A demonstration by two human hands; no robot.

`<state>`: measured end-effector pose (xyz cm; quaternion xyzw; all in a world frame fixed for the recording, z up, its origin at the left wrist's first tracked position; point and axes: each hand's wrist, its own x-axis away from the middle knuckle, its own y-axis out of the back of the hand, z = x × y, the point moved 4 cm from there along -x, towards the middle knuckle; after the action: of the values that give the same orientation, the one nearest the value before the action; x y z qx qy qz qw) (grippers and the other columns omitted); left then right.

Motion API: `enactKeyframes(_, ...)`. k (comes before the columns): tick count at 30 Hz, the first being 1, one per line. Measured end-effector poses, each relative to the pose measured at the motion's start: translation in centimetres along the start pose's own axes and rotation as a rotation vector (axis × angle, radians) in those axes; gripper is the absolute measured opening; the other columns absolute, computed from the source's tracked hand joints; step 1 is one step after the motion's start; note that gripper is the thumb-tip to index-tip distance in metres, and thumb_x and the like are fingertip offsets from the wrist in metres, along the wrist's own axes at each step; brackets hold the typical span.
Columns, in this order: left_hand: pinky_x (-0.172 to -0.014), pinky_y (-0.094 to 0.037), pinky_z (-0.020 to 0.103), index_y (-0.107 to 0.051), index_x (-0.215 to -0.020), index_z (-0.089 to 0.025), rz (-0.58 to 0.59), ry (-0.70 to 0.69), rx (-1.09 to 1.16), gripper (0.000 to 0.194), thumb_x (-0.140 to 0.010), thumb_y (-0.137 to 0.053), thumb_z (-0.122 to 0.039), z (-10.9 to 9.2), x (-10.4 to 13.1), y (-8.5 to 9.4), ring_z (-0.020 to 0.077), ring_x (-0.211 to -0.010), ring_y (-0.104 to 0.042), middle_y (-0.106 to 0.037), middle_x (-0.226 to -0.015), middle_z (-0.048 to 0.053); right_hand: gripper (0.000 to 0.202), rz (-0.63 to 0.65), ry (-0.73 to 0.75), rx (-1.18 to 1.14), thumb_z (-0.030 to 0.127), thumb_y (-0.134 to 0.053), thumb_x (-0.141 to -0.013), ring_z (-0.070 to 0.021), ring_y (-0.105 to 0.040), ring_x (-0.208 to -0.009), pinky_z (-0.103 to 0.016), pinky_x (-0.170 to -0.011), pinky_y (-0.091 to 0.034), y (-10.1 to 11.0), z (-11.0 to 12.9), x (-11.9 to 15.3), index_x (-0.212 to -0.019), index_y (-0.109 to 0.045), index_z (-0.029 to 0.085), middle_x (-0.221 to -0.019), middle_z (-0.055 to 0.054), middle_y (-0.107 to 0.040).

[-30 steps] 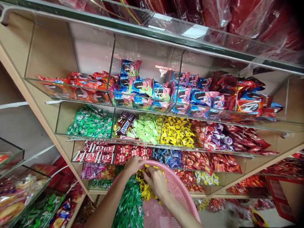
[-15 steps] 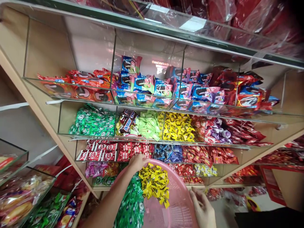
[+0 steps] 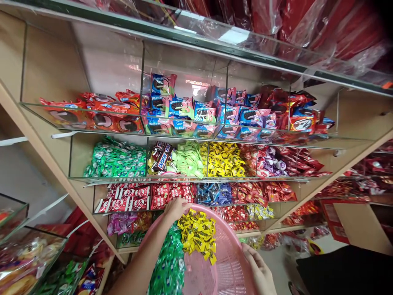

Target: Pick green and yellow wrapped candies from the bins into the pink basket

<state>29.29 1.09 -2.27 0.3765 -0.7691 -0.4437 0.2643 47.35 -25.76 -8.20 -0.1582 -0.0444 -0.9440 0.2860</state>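
Observation:
A pink plastic basket (image 3: 229, 233) is held low in front of me. Inside it, green-wrapped sweets (image 3: 168, 262) lie on the left and a pile of yellow-wrapped sweets (image 3: 198, 234) at the far side. My left hand (image 3: 175, 209) grips the basket's far rim, its forearm crossing over the green sweets. At the right rim, my right hand (image 3: 257, 262) has its fingers closed on the edge.
Glass-fronted shelves (image 3: 196, 178) rise ahead, with green, yellow and red sweets in compartments. Blue and pink snack packs (image 3: 181, 107) fill a higher shelf. Another glass bin (image 3: 27, 262) stands at the lower left, and an open carton (image 3: 359, 225) at the right.
The view has shifted slightly, so the shelves' right side appears further left. Both hands stay at the basket, and my right hand sits closer against its rim.

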Motion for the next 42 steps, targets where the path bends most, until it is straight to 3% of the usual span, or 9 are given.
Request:
enactKeyframes(11,-0.052,-0.027,0.02,-0.061,-0.069,-0.022,-0.022,0.019,0.001,0.047,-0.078,-0.035,-0.061,0.2,-0.6,-0.2,0.0123,-0.061,-0.053,-0.061,-0.068,0.0,0.046,0.019,0.002,0.016,0.04,-0.071,-0.055,-0.0244,-0.052,-0.106,-0.023,-0.08,-0.047,-0.2,-0.6,-1.5,-0.094,-0.065,0.018,-0.105,-0.002,-0.064)
enactKeyframes(24,-0.05,-0.024,0.019,-0.058,-0.067,-0.022,-0.026,0.068,0.066,0.046,-0.077,-0.035,-0.061,0.5,-0.5,-0.5,0.0115,-0.059,-0.052,-0.058,-0.062,-0.002,0.048,0.052,-0.005,-0.023,0.047,-0.068,-0.059,-0.0228,-0.052,-0.106,-0.022,-0.08,-0.046,-0.4,1.3,-1.9,-0.096,-0.063,0.017,-0.1,-0.003,-0.066)
enactKeyframes(28,-0.05,-0.023,0.02,-0.057,-0.067,-0.021,-0.065,0.072,0.023,0.046,-0.078,-0.035,-0.06,0.6,-0.7,-0.7,0.0114,-0.06,-0.052,-0.06,-0.066,0.0,0.046,0.08,0.027,-0.012,0.046,-0.071,-0.054,-0.0236,-0.055,-0.1,-0.023,-0.077,-0.047,-0.1,1.1,-3.2,-0.091,-0.065,0.018,-0.094,-0.002,-0.067)
enactKeyframes(33,-0.05,-0.021,0.019,-0.054,-0.062,-0.019,-0.111,0.07,0.049,0.046,-0.078,-0.036,-0.059,0.7,-0.9,-1.2,0.0101,-0.058,-0.05,-0.058,-0.062,-0.001,0.045,0.102,0.067,-0.002,0.046,-0.074,-0.047,-0.0256,-0.055,-0.099,-0.026,-0.08,-0.046,0.3,2.8,-4.6,-0.081,-0.068,0.018,-0.089,-0.003,-0.068)
enactKeyframes(38,-0.05,-0.021,0.019,-0.053,-0.061,-0.019,-0.123,0.085,0.092,0.046,-0.079,-0.036,-0.057,0.5,-0.8,-1.6,0.0097,-0.058,-0.05,-0.056,-0.06,-0.002,0.055,0.213,0.16,-0.044,0.041,-0.073,-0.049,-0.0257,-0.05,-0.106,-0.03,-0.086,-0.042,0.6,3.2,-3.7,-0.1,-0.064,0.023,-0.106,-0.004,-0.063)
enactKeyframes(42,-0.052,-0.023,0.019,-0.056,-0.064,-0.019,-0.121,0.111,0.06,0.046,-0.08,-0.034,-0.057,-0.3,-0.4,-1.8,0.0117,-0.063,-0.053,-0.059,-0.065,0.0,0.061,0.288,0.005,-0.202,0.036,-0.068,-0.054,-0.0245,-0.058,-0.089,-0.033,-0.078,-0.044,1.4,1.9,-3.4,-0.112,-0.057,0.026,-0.097,-0.003,-0.065)
